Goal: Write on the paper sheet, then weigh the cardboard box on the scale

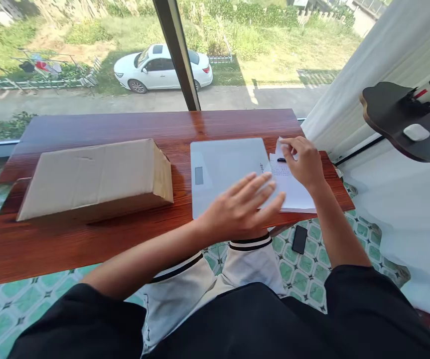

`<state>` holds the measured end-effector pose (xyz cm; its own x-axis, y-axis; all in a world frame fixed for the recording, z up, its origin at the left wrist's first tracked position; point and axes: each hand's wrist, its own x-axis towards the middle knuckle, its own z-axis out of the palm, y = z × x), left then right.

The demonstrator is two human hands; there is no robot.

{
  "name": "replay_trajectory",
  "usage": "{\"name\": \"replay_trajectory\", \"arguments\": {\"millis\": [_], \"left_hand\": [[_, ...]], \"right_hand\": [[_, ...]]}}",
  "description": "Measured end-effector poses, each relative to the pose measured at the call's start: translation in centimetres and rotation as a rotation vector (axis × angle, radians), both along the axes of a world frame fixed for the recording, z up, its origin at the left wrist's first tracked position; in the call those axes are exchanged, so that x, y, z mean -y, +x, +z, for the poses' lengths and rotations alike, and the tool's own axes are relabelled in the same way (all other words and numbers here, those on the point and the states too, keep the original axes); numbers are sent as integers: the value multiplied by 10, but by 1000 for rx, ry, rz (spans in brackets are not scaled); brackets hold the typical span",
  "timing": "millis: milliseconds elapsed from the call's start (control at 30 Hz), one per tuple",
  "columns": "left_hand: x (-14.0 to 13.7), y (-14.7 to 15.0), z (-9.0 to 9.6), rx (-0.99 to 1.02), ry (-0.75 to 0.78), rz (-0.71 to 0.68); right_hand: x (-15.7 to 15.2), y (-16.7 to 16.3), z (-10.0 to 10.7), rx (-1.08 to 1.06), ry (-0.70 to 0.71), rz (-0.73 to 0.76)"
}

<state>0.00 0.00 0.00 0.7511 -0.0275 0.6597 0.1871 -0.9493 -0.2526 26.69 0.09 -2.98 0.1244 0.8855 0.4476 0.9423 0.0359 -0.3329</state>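
Red-brown desk (50, 244): wood runs along far edge behind carton (95, 174) & panel (225, 154); narrow strip shows btwn the two.
Panel edges: front one near desk's front; R one just beside paper (293, 192), also nr desk's front.
My L hand (237, 207): over panel's R front corner, fingers slightly apart, blurred; can't tell if touching.
My R hand (304, 159): at paper's far end, thumb & forefinger close tog.; can't tell if they pinch the raised bit.
Paper: white, handwritten lines toward far end.
Pen (281, 160): black, lying across paper, beside R hand.
Panel look: pale, flat, sm. grey rectangle at L.
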Motion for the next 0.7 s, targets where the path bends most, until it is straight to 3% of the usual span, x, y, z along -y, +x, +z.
{"name": "replay_trajectory", "arguments": {"millis": [133, 300, 467, 700], "left_hand": [[24, 56, -41, -157, 63, -113], [44, 95, -81, -255, 165, -184], [52, 111, -100, -273, 140, -130], [54, 113, -115, -256, 56, -123]], "right_hand": [[11, 55, -34, 129, -33, -94], [25, 85, -66, 245, -57, -155], [33, 95, -81, 335, -79, -223], [35, 92, -84, 363, -162, -275]]}}
